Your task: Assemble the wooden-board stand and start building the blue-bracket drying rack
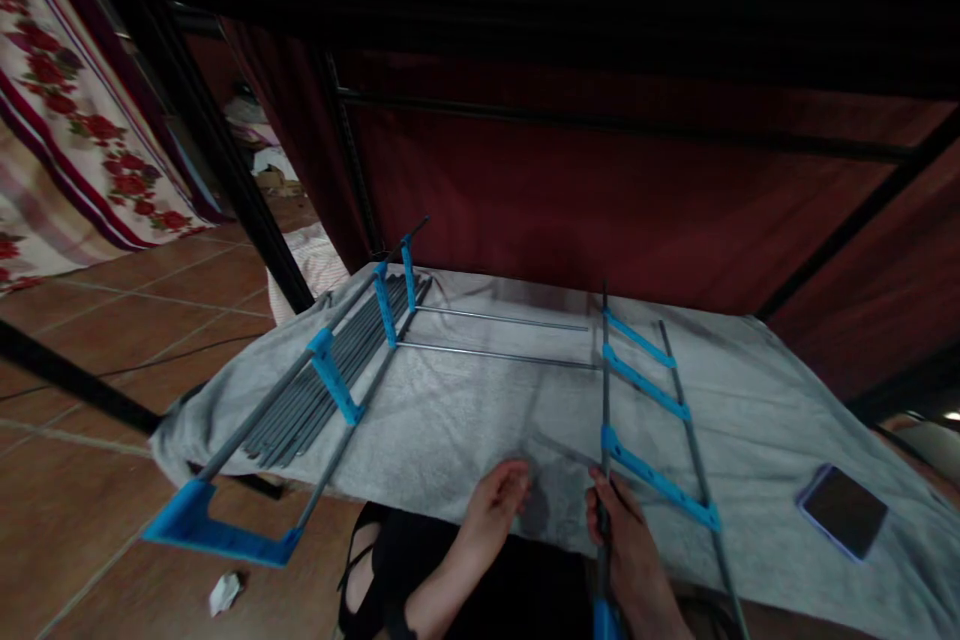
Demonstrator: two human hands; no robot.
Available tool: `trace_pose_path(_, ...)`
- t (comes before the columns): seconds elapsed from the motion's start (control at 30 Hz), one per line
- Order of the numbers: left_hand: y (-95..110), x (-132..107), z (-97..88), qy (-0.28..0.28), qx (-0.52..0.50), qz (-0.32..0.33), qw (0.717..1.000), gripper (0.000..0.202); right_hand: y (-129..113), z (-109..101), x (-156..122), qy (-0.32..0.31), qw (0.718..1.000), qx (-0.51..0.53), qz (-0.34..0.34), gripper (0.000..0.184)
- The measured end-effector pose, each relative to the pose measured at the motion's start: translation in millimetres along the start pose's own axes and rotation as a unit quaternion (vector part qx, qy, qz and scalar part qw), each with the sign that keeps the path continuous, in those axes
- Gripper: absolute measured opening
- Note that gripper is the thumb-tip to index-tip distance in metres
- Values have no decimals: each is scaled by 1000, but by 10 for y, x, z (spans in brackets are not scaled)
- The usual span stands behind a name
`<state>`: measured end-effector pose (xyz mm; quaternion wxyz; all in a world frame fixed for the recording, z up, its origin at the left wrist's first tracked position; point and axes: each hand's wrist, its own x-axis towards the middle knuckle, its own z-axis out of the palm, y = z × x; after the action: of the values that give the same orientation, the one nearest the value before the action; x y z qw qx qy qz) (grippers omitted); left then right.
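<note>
A rack frame of thin grey metal rods and blue plastic connectors lies on a grey cloth [465, 410]. My right hand [626, 550] is closed around the near upright rod of the right side frame [645, 400], just below its lowest blue crosspiece. My left hand [491, 510] rests on the cloth beside it, fingers curled loosely, holding nothing that shows. The left side frame [330, 380] stands tilted at the cloth's left edge, its blue foot [206, 525] over the floor. Two horizontal rods [495, 353] join the two side frames.
A bundle of spare grey rods [322, 390] lies under the left frame. A phone [844, 512] sits screen-up at the cloth's right. Dark red fabric on a black metal frame [600, 200] rises behind. A crumpled paper scrap [223, 592] lies on the tiled floor.
</note>
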<state>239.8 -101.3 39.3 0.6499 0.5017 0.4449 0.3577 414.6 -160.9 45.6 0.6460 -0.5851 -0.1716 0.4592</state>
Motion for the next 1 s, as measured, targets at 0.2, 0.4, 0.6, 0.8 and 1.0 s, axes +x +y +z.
trace_pose_path(0.2, 241, 212, 224, -9, -53, -27, 998, 61, 510, 394, -480, 11, 998, -11, 67, 67)
trace_pose_path(0.4, 380, 551, 462, 15, -60, 3, 998, 54, 581, 533, -618, -61, 991, -92, 70, 75)
trace_pose_path(0.6, 474, 741, 443, 119, -35, 81, 989, 32, 217, 409, -398, -176, 954, -244, -19, 48)
trace_pose_path(0.8, 714, 871, 191, 78, -83, 67, 991, 42, -616, -269, 109, 12, 862, -400, -312, 45)
trace_pose_path(1.0, 761, 1055, 167, -9, -264, 12, 965, 53, -1232, -1250, 547, 128, 909, -340, -205, 53)
